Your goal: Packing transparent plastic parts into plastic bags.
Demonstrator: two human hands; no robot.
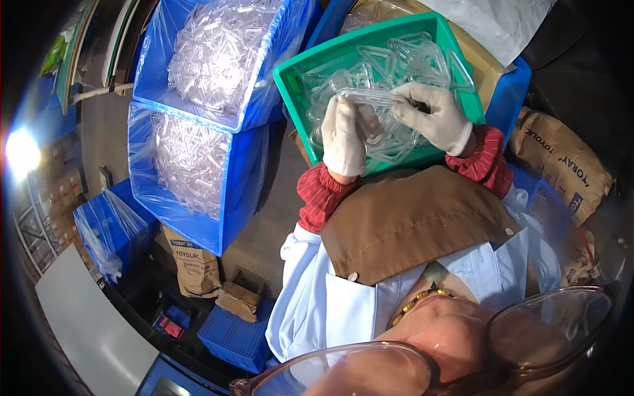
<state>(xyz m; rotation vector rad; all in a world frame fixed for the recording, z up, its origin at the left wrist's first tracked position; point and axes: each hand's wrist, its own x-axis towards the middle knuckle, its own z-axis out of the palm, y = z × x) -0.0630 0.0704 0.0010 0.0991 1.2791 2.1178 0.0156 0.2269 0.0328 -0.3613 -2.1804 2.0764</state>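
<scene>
Both my hands wear off-white gloves and are raised over a green bin [477, 109]. Between them is a clear triangular plastic frame [371, 96]. My left hand [343, 135] has its fingers closed at the frame's left corner. My right hand [432, 115] pinches the opposite end between thumb and fingers. Under and beyond the hands, the bin holds a loose heap of similar clear plastic triangular frames [426, 61], partly hidden by my gloves. Some lean against the bin's far and right walls.
To the left, two plastic-lined blue bins [247, 181] hold many small clear plastic pieces [214, 59]. A cardboard box with a white sheet [498, 23] lies behind the green bin. Brown paper sacks [561, 158] lie at right; a blue crate [234, 336] stands at lower left.
</scene>
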